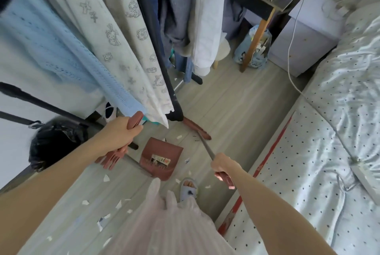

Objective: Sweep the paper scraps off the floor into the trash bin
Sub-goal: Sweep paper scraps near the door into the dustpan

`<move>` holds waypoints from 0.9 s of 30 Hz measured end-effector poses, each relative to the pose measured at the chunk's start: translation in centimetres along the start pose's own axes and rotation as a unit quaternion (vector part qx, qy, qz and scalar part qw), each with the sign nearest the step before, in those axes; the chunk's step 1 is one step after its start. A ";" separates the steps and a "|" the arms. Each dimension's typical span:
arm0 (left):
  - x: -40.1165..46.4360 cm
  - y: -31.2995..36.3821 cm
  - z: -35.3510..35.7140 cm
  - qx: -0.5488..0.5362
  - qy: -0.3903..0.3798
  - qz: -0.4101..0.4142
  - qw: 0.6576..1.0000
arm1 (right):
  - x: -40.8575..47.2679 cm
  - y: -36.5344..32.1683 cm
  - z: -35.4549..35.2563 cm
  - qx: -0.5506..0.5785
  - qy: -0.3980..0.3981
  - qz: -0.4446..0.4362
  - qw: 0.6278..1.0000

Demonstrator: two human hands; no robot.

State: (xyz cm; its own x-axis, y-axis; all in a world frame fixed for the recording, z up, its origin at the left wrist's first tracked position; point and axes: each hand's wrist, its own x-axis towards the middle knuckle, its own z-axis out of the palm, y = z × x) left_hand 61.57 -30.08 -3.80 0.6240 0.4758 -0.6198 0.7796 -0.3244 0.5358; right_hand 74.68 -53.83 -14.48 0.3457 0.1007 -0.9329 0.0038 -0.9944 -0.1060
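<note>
Gripping the pink handle of the dustpan (161, 157), the left hand (121, 131) curls its fingers tight around it at centre left of the frame; the hand's grip holds that handle and nothing else. The dustpan's reddish-brown tray lies on the grey plank floor (232, 110) at centre, holding a small printed card or wrapper (161, 161) with red and black lettering too blurred to read. The right hand (223, 165), lower right of centre, holds the broom (197, 128) by its thin metal shaft, fingers wrapped round it, and the pink broom head rests on the floor just above the dustpan. White paper scraps (107, 178) lie scattered across the lower left and centre of the floor, some beside the dustpan. A black-lined trash bin (55, 141) stands at the left edge, below hanging clothes (115, 34). A dotted bed (329, 141) fills the right side. A slippered foot (188, 187) shows near the bottom centre.
</note>
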 end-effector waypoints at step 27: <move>-13.6 -16.1 -3.7 -0.015 0.065 -0.047 0.997 | -5.9 -1.8 14.9 0.083 0.009 -0.058 0.995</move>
State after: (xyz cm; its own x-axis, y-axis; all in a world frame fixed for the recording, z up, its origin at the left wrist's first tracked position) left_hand 40.36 -28.30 -1.91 0.5347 0.6057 -0.5892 0.8309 -0.2496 0.4974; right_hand 58.67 -52.17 -13.92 0.3682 0.2124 -0.9051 -0.1106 -0.9566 -0.2695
